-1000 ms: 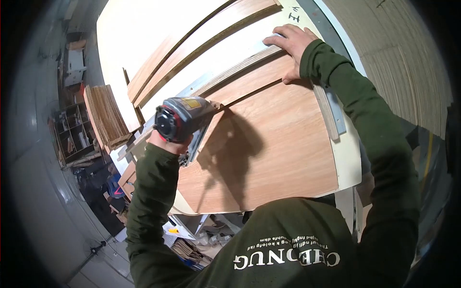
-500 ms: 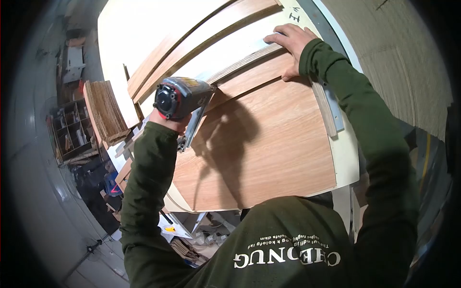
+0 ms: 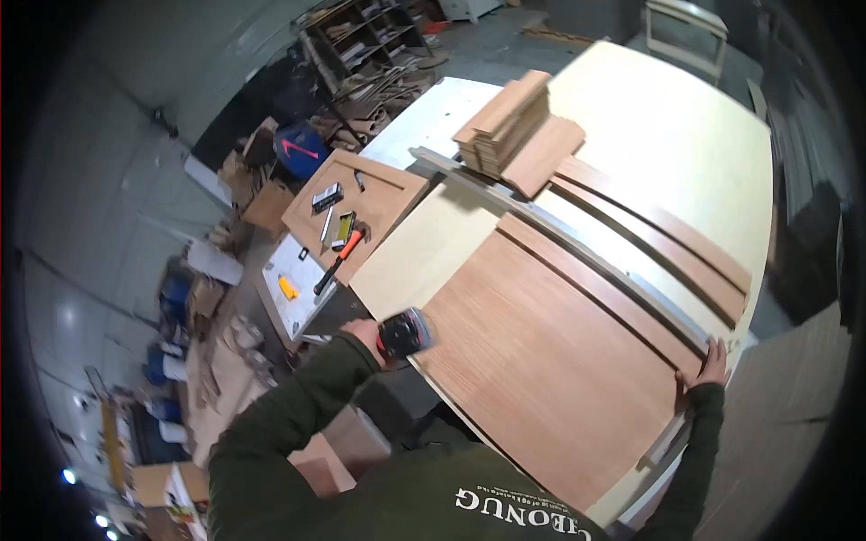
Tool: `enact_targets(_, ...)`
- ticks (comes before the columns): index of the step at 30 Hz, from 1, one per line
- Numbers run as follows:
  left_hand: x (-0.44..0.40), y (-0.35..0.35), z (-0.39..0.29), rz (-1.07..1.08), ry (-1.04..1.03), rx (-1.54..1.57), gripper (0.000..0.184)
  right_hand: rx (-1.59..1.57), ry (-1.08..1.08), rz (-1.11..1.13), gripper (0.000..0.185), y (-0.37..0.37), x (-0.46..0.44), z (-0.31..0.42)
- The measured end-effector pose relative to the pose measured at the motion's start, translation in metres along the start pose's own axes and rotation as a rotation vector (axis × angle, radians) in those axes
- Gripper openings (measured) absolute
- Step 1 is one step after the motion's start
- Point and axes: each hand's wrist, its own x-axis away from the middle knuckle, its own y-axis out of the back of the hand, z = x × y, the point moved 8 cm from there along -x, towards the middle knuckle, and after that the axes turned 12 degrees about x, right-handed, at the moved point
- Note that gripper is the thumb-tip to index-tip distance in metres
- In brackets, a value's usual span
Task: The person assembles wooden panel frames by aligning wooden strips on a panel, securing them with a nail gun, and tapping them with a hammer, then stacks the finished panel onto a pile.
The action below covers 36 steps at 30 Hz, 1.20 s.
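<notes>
My left hand (image 3: 363, 337) is wrapped around the handle of a nail gun (image 3: 406, 332), held by the near left corner of a wood-grain panel (image 3: 541, 370). The gun's nose is hidden from this angle. Along the panel's far edge lies a wood-grain strip (image 3: 600, 302), with a long straight batten (image 3: 622, 284) just beyond it. At the right end of this strip my right hand (image 3: 706, 368) rests, thumb and fingers spread over the corner. Beneath the panel is a pale board (image 3: 442, 239).
Two more strips (image 3: 667, 239) lie farther back, beside a stack of wood pieces (image 3: 505, 126). On the left, a hammer (image 3: 347, 255), a yellow-handled cutter (image 3: 287, 287) and small boxes sit on boards. A blue bin (image 3: 300, 149) and shelves (image 3: 370, 36) stand behind.
The view has swung up and left. The nail gun has left the strip and moved back to the panel's near left corner. My right hand stays by the strip's right end.
</notes>
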Motion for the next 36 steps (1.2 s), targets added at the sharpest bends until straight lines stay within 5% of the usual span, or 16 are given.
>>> enact_targets(2, -0.018, 0.016, 0.026, -0.087, -0.008, 0.127, 0.041, 0.236, -0.043, -0.186, 0.088, 0.018, 0.025, 0.020)
enact_targets(4, -0.068, 0.012, 0.063, -0.293, -0.141, 0.177, 0.033, 0.073, 0.067, -0.324, 0.086, 0.023, 0.059, 0.055)
enact_targets(8, -0.186, -0.013, 0.099, -0.514, -0.366, 0.185, 0.038, -0.324, -0.100, -0.189, 0.083, -0.041, 0.156, 0.117)
enact_targets(11, -0.239, -0.029, 0.091, -0.456, -0.392, 0.212, 0.052, -0.444, -0.260, -0.170, 0.076, -0.060, 0.215, 0.193)
enact_targets(13, -0.259, -0.048, 0.088, -0.353, -0.388, 0.241, 0.064, -0.248, -0.158, -0.120, 0.070, -0.030, 0.224, 0.272)
enact_targets(16, -0.263, -0.025, 0.077, 0.022, -0.232, 0.091, 0.068, -0.125, -0.091, -0.026, 0.067, -0.013, 0.215, 0.348)
enact_targets(17, -0.252, 0.003, 0.061, 0.045, -0.261, -0.157, 0.059, -0.099, -0.093, 0.001, 0.067, -0.012, 0.218, 0.356)
enact_targets(24, -0.291, 0.170, -0.095, -0.674, -0.903, 0.465, 0.048, -0.123, -0.352, 0.034, 0.070, -0.024, 0.220, 0.356)
enact_targets(28, -0.382, 0.160, -0.150, -0.581, -0.716, 0.222, 0.057, -0.121, -0.390, -0.046, 0.073, -0.034, 0.229, 0.353)
enact_targets(32, -0.458, 0.130, -0.155, -0.395, -0.542, 0.375, 0.071, 0.106, -0.404, -0.053, 0.077, -0.007, 0.220, 0.367)
enact_targets(34, -0.475, 0.119, -0.147, -0.370, -0.559, 0.437, 0.080, 0.222, -0.380, -0.043, 0.077, -0.011, 0.224, 0.371)
enact_targets(36, -0.504, 0.101, -0.130, -0.500, -0.742, 0.564, 0.071, -0.038, -0.454, 0.130, 0.077, -0.044, 0.221, 0.358)
